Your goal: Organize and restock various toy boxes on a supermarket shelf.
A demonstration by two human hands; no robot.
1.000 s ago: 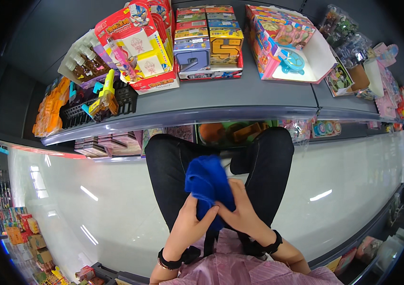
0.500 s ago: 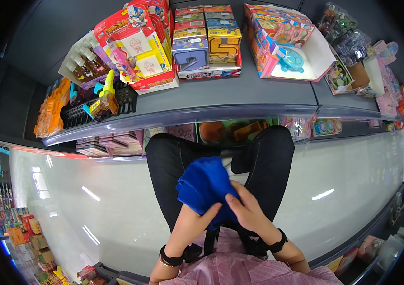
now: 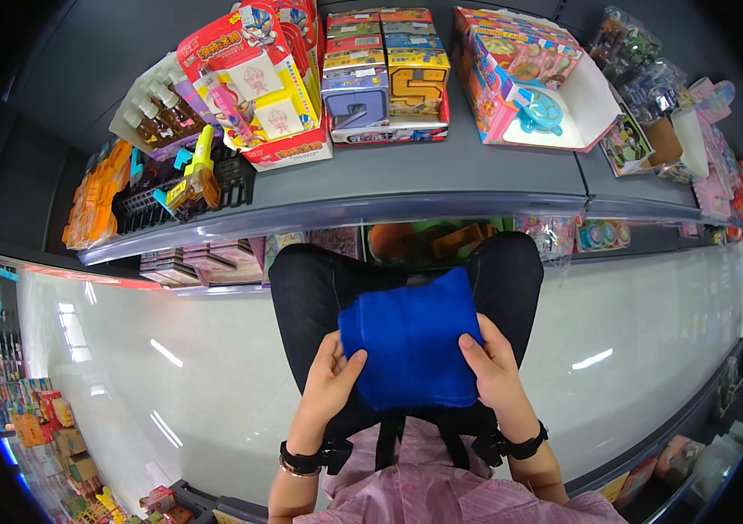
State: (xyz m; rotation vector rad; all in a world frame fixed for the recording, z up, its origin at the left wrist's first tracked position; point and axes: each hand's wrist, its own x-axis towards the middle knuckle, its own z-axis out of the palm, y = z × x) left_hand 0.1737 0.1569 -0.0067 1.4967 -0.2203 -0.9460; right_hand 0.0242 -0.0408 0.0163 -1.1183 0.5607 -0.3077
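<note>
A blue cloth point(image 3: 412, 341), folded into a rough square, is spread flat above my lap between my knees. My left hand point(image 3: 330, 375) grips its left edge, thumb on top and fingers curled beneath. On the opposite edge my right hand point(image 3: 495, 367) pinches the cloth the same way, its thumb lying on the upper face. Both wrists wear black straps. The underside of the cloth and the fingertips below it are hidden.
Ahead, a grey shelf point(image 3: 406, 179) carries boxed toys point(image 3: 389, 79), a card-backed toy display point(image 3: 271, 96), an open box with a turquoise turtle toy point(image 3: 539, 112), and a black basket point(image 3: 227, 179). More goods sit on a lower shelf. Shiny pale floor point(image 3: 206, 367) lies around me.
The cloth was bunched up with my hands close together. Now my hands have moved apart and it lies opened out flat between them.
</note>
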